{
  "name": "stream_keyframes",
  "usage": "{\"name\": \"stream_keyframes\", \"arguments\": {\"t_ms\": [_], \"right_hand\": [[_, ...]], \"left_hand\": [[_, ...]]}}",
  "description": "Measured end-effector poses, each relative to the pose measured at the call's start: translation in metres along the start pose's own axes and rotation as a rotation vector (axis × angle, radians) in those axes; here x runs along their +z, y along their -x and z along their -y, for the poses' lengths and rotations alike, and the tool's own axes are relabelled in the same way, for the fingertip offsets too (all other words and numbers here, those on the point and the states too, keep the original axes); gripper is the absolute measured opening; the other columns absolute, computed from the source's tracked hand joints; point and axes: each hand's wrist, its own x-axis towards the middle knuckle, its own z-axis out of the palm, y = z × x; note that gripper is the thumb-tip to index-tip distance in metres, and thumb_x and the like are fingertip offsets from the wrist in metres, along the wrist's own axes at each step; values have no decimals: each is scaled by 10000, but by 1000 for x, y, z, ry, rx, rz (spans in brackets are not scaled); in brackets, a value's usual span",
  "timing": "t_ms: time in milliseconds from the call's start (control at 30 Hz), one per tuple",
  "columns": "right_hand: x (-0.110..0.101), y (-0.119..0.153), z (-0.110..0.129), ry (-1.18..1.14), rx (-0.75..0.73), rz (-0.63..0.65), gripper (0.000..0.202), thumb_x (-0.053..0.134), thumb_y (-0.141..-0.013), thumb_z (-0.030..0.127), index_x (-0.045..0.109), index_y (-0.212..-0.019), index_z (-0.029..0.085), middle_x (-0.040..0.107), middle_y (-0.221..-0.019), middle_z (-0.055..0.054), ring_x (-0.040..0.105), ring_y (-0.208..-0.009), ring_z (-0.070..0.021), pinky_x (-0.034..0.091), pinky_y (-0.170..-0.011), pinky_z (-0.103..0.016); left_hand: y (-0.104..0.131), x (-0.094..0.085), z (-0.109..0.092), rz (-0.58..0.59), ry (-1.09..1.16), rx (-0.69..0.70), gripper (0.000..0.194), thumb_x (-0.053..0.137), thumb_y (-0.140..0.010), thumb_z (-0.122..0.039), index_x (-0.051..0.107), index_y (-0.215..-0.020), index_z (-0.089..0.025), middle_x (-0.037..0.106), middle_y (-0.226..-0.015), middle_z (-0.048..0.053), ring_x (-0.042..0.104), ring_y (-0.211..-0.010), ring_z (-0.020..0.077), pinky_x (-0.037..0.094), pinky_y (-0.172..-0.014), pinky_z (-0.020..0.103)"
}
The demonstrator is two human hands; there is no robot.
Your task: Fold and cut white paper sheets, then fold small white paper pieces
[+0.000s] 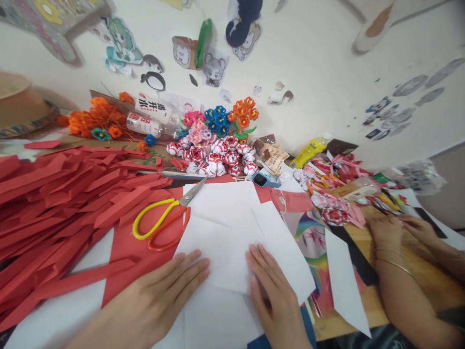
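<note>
Several white paper sheets [221, 218] lie overlapping in front of me. My left hand [163, 295] rests on them at the lower left, fingers stretched out and pointing right. On the right side of the sheets lies my right hand [274, 295], its fingers extended up and to the left, with nothing visible in them. Scissors [163, 228] with one yellow and one orange-red handle lie beyond my left hand, blades resting over the paper's top left corner. Red paper [125, 252] shows beneath the sheets.
Folded red paper strips [65, 194] pile up on the left. Paper and orange, blue and pink flowers [218, 121] stand along the wall, near a blue watch [266, 180] and yellow bottle [310, 151]. Another person's hands [387, 232] work at the right.
</note>
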Motion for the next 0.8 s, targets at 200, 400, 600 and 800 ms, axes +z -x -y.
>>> {"name": "stream_keyframes", "arguments": {"t_ms": [200,400,600,800], "right_hand": [[-1,0,2,-3,-7,-19,506,485,-912,82,488,-1409,176,567,-1401,-97,482,-1348,-246,510,-1047,-450],[2,2,1,-14,-9,-43,489,489,-919,97,499,-1400,186,577,-1389,-97,504,-1330,-246,516,-1039,-451],[3,3,0,-6,-17,-43,489,485,-923,105,493,-1406,181,569,-1399,-85,495,-1338,-241,509,-1049,-443],[-2,0,0,48,-44,-15,438,479,-937,142,534,-1372,144,573,-1395,-83,510,-1325,-246,528,-1028,-424]], "left_hand": [[21,-2,-4,-43,-10,-107,687,357,-925,-137,111,-1566,-126,565,-1412,39,512,-1283,173,257,-1177,314],[33,-7,-7,-58,-107,-172,679,322,-876,-51,225,-1545,-118,643,-1315,47,602,-1179,186,371,-1093,346],[36,-26,-10,-4,-206,-223,438,374,-827,-15,734,-1040,-146,717,-1167,76,636,-1092,216,446,-975,370],[14,-47,-26,-21,-230,-150,297,478,-868,-114,741,-987,-186,740,-1010,67,629,-987,242,399,-976,411]]}}
